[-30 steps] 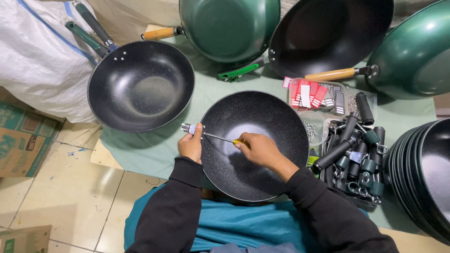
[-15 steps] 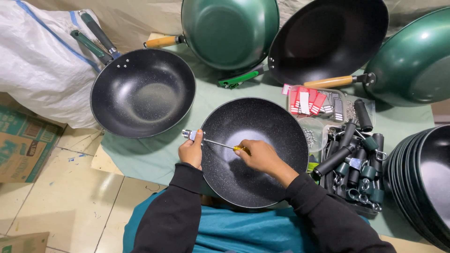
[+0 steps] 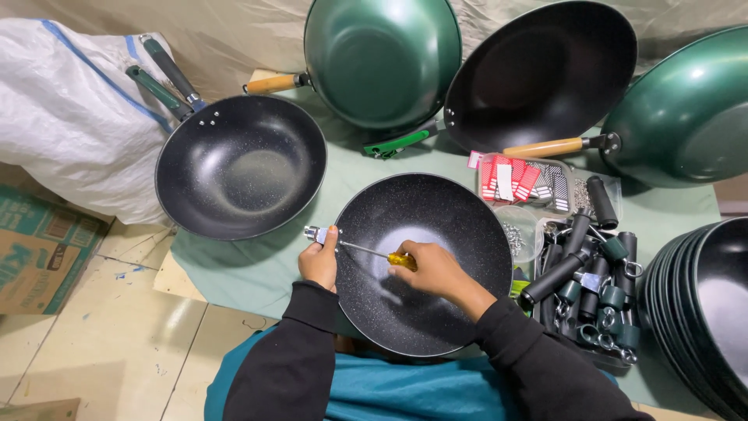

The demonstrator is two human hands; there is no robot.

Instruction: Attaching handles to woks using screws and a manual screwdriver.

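Note:
A black speckled wok (image 3: 436,312) without a handle lies in front of me on the green cloth. My left hand (image 3: 320,261) grips the metal handle bracket (image 3: 315,233) at the wok's left rim. My right hand (image 3: 435,270) holds a screwdriver with a yellow handle (image 3: 401,260); its thin shaft reaches left across the bowl to the bracket. Both black sleeves rest over the wok's near rim.
A finished black wok (image 3: 241,168) with a dark handle lies left, by a white sack (image 3: 74,117). Green and black woks (image 3: 382,58) stand behind. A box of black handles (image 3: 588,281), a tub of screws (image 3: 518,234) and stacked black woks (image 3: 705,312) sit right. Cardboard boxes (image 3: 39,249) sit far left.
The view has shifted slightly; both hands stay on the bracket and screwdriver in nearly the same pose.

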